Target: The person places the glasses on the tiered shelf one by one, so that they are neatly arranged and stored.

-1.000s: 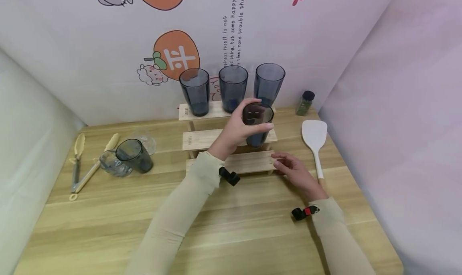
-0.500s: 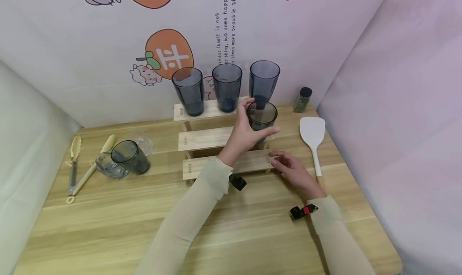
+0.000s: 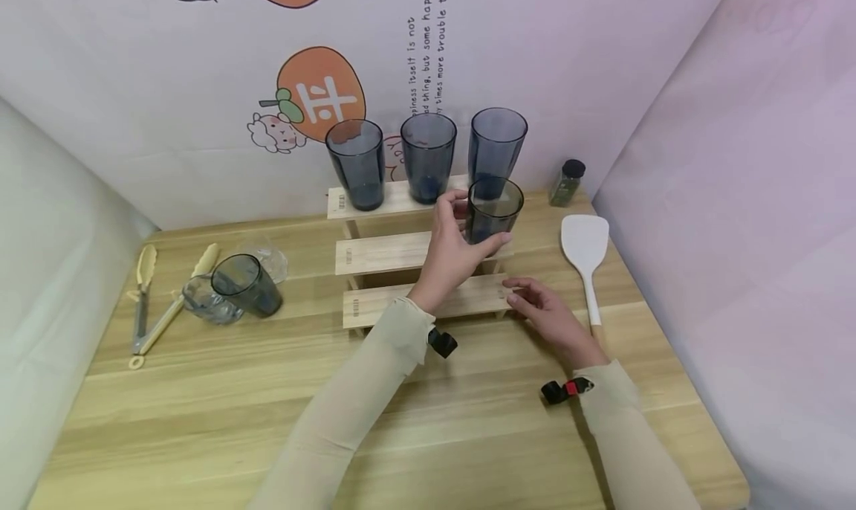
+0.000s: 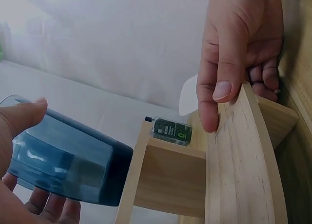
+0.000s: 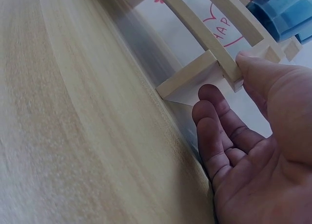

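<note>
My left hand (image 3: 451, 253) grips a blue-grey drinking glass (image 3: 493, 211), fingers behind it and thumb in front. This glass is roughly upright at the right end of the middle step (image 3: 384, 253) of a three-step wooden rack (image 3: 394, 305). In the left wrist view the base of the glass (image 4: 73, 156) is right against that step; whether it bears weight there I cannot tell. My right hand (image 3: 551, 320) holds the right end of the lowest step between thumb and index finger, its other fingers loosely bent below. Three similar glasses (image 3: 357, 164) stand on the top step.
At the left of the table (image 3: 234, 406), a dark tilted glass (image 3: 247, 285) lies against a clear glass dish (image 3: 210, 299), beside open tongs (image 3: 160, 324). A white spatula (image 3: 585, 242) and a spice jar (image 3: 567, 183) are at the right. Fabric walls (image 3: 200, 86) enclose the table.
My left hand has moved slightly rightward with the glass, to the end of the middle step. My right hand has stayed at the lowest step's end.
</note>
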Tool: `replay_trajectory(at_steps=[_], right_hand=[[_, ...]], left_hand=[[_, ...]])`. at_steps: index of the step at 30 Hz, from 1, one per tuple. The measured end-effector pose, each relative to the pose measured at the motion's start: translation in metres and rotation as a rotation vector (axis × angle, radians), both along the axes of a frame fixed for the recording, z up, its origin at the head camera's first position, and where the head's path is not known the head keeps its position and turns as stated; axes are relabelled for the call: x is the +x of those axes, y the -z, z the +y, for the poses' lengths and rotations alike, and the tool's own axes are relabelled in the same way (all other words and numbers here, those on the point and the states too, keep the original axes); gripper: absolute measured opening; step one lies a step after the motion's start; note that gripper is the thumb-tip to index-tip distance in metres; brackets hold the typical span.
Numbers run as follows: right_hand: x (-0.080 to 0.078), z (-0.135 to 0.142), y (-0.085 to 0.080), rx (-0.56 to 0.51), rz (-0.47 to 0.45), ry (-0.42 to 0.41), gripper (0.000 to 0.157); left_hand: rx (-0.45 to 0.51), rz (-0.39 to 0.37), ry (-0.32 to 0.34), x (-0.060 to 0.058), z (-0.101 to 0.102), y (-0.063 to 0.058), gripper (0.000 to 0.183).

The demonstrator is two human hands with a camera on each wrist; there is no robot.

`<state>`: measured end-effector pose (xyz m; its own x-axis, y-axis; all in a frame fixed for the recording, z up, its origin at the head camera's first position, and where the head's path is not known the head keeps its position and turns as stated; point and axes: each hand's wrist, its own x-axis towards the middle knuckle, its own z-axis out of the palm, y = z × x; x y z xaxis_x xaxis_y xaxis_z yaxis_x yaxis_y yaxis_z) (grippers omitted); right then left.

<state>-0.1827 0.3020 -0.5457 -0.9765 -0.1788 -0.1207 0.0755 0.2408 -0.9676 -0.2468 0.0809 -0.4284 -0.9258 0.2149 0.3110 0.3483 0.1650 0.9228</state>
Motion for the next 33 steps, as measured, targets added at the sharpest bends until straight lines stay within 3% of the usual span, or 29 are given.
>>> replay_trajectory(at_steps=[3,6,10,12,16,18,20,22,24,27,29,33], right_hand=[[-0.001,-0.002,0.001,-0.011,0.012,-0.001,0.041],[-0.001,-0.006,-0.001,-0.01,0.015,-0.004,0.041],[-0.004,-0.009,-0.003,-0.018,0.006,-0.007,0.042],[-0.005,-0.009,-0.005,-0.021,0.008,-0.007,0.042],[-0.004,-0.005,-0.005,-0.007,0.015,0.01,0.043],[-0.004,-0.002,-0.004,0.0,0.022,0.015,0.043],[-0.004,-0.001,-0.004,0.002,0.029,0.012,0.044],[-0.005,0.001,-0.003,0.003,0.033,0.005,0.044],[-0.004,0.001,-0.003,-0.004,0.03,0.007,0.044],[-0.003,0.002,-0.003,-0.017,0.02,0.019,0.044],[-0.001,0.002,-0.002,-0.019,0.017,0.022,0.044],[0.001,0.0,0.003,0.004,0.015,0.012,0.044]], left_hand=[[-0.005,0.003,0.011,0.003,-0.008,0.001,0.09],[0.018,0.024,0.042,0.011,-0.028,0.005,0.085],[0.073,0.075,0.055,0.031,-0.076,0.009,0.064],[0.073,0.129,0.025,0.042,-0.106,0.012,0.053],[-0.043,0.314,-0.153,0.059,-0.173,0.018,0.039],[-0.15,0.41,-0.309,0.064,-0.207,0.018,0.036],[-0.248,0.45,-0.463,0.065,-0.241,0.016,0.04],[-0.348,0.414,-0.585,0.064,-0.27,0.011,0.05],[-0.445,0.297,-0.646,0.06,-0.292,0.008,0.063],[-0.563,0.109,-0.647,0.054,-0.31,0.008,0.085],[-0.602,0.024,-0.638,0.05,-0.315,0.012,0.093],[-0.617,-0.028,-0.635,0.048,-0.318,0.02,0.092]])
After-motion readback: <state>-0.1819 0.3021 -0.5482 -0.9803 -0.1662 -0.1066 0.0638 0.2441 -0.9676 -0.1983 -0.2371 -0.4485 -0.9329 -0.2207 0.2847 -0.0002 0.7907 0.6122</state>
